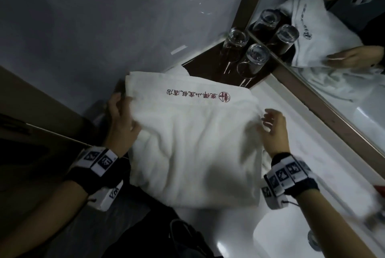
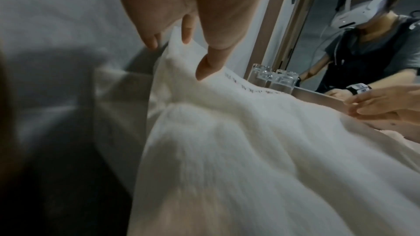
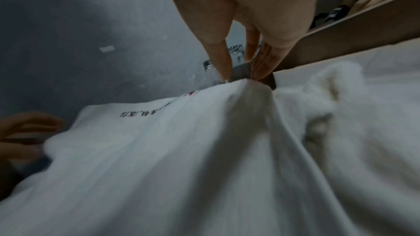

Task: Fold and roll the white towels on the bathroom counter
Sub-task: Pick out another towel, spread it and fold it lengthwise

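A white towel (image 1: 193,143) with a red embroidered logo lies spread over the counter (image 1: 295,116), its near end hanging past the front edge. My left hand (image 1: 121,116) is at its left edge with straight, relaxed fingers; in the left wrist view the left hand (image 2: 193,51) only has its thumb tip touching the towel (image 2: 250,150). At the right edge, my right hand (image 1: 269,122) pinches the cloth. The right wrist view shows the towel (image 3: 181,150) tented up to a peak between the thumb and fingertips of the right hand (image 3: 240,76).
Two upturned glasses (image 1: 253,57) stand on a dark tray (image 1: 208,63) in the corner just beyond the towel. A mirror (image 1: 333,49) runs along the right. A sink basin (image 1: 281,237) lies near right. More crumpled white towel (image 3: 336,92) sits to the right.
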The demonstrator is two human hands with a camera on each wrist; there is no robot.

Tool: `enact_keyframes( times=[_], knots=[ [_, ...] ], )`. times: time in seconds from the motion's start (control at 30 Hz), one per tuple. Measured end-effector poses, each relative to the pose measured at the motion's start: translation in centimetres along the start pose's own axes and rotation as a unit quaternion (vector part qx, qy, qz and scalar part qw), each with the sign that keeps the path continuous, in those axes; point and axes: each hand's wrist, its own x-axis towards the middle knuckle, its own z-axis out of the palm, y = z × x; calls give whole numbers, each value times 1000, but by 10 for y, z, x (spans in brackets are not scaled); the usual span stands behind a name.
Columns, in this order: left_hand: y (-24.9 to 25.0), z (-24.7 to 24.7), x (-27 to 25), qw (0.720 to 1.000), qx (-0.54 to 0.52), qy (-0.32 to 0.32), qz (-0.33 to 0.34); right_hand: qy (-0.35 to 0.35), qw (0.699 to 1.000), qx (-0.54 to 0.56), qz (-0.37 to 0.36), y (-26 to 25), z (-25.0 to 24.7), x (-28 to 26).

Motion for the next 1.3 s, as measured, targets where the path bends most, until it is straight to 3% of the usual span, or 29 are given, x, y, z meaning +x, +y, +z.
enact_keyframes(
  times=[0.13,0.27,0.37,0.43,0.63,0.83,1.0,1.17,1.3],
  knots=[
    [-11,12,-46,988,-77,-58,-121,8,999,-24,26,25,-1,-37],
    [-24,20,-76,949,-88,-134,-272,33,996,-57,67,43,-4,-63],
    [-30,26,-86,901,-130,-192,-367,-11,992,-43,118,52,-6,-80],
    [-34,31,-92,884,-148,-193,-399,-66,985,-46,151,59,-6,-92],
    [-38,36,-119,880,-198,-129,-412,-103,992,-15,70,74,-5,-122],
    [-35,16,-138,906,-245,-47,-342,-76,995,-65,20,75,-12,-109],
    [-26,0,-145,923,-223,8,-313,-81,990,-109,25,85,-31,-91],
    [-25,6,-146,941,-141,-45,-303,-89,984,-150,36,92,-38,-84],
    [-37,14,-146,938,-96,-129,-307,-70,985,-112,109,93,-39,-87]
  ],
)
